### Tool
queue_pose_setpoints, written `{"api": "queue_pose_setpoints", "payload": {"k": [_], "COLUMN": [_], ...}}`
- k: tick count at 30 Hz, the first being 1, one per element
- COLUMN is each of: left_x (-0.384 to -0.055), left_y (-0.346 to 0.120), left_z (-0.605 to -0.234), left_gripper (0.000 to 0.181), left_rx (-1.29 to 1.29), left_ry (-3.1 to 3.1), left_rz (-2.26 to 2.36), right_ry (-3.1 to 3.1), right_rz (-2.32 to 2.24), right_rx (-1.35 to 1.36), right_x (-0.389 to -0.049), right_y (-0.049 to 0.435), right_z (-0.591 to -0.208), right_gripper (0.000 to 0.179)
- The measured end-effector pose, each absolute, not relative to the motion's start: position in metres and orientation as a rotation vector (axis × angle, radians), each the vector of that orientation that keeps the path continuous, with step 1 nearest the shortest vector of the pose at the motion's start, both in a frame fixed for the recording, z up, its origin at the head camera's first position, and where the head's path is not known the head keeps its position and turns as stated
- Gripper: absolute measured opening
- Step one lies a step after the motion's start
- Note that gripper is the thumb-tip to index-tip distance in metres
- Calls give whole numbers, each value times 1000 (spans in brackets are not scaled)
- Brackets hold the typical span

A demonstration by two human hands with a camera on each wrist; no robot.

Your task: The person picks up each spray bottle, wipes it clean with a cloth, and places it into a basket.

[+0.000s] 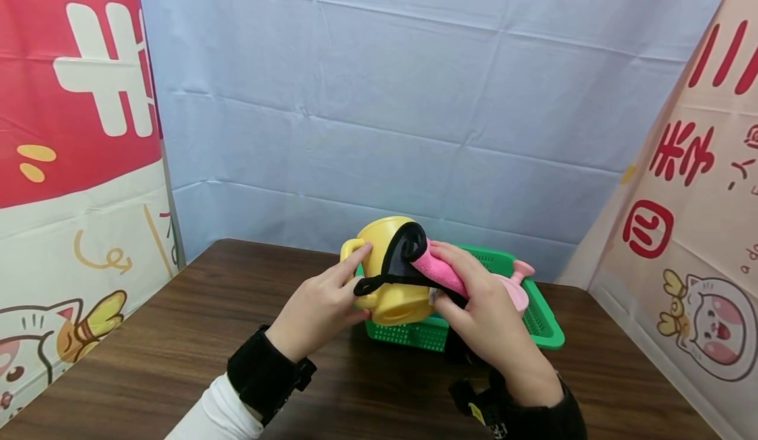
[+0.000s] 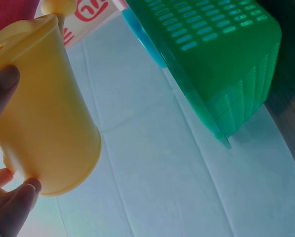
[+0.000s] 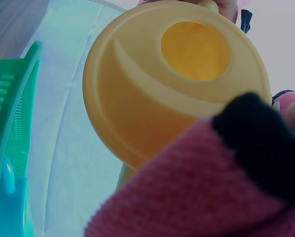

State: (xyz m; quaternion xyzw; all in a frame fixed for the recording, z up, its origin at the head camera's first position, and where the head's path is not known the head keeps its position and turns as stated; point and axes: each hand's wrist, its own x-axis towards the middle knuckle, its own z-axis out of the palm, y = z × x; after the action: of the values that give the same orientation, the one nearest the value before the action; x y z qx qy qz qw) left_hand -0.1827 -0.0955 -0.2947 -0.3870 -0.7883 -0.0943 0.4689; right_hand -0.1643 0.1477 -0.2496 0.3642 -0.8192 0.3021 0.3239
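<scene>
A yellow toy watering can (image 1: 379, 231) is held up tilted in front of the green basket. My left hand (image 1: 320, 305) grips it on the handle side, and in the left wrist view the thumb presses the can's wall (image 2: 48, 113). A folded pink cloth with black edging (image 1: 439, 269) lies against the can, pinched between the thumb and fingers of my right hand (image 1: 482, 302). Its black strap stretches across the can toward the left fingers. In the right wrist view, the can's top with its round opening (image 3: 132, 94) shows behind the cloth (image 3: 172, 182).
Behind the hands, a green perforated basket (image 1: 553, 338) stands on the dark wooden table (image 1: 177, 335). Inside it are a pink toy watering can (image 1: 514, 290) and a blue object (image 3: 14, 210), only partly visible. A pale blue curtain (image 1: 385, 98) hangs behind, with printed sheets either side.
</scene>
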Motion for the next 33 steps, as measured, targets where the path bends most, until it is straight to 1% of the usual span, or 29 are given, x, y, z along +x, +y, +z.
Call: {"api": "queue_pose_setpoints", "payload": {"k": [6,21,27,33], "left_x": [-181,-179,-176,-172], "left_y": [-95,-91,-86,-83], "left_z": [-294,-295,-296,-295], "left_gripper": [58,37,41,42], "left_rx": [-981,-1045,-1078,-1111], "left_ry": [-1927,-1908,-1893,-1881], "left_rz": [-225,-201,-209,-209], "right_ry": [-2150,-2154,-2152,-2174], "right_rz": [802,805,794,775], "right_rx": [957,929,895,862], "right_x": [-165,-167,-168,-169], "right_y": [148,151,153,155], "right_z": [-249,-249,-249,-249], "right_gripper": [59,58,57,57]}}
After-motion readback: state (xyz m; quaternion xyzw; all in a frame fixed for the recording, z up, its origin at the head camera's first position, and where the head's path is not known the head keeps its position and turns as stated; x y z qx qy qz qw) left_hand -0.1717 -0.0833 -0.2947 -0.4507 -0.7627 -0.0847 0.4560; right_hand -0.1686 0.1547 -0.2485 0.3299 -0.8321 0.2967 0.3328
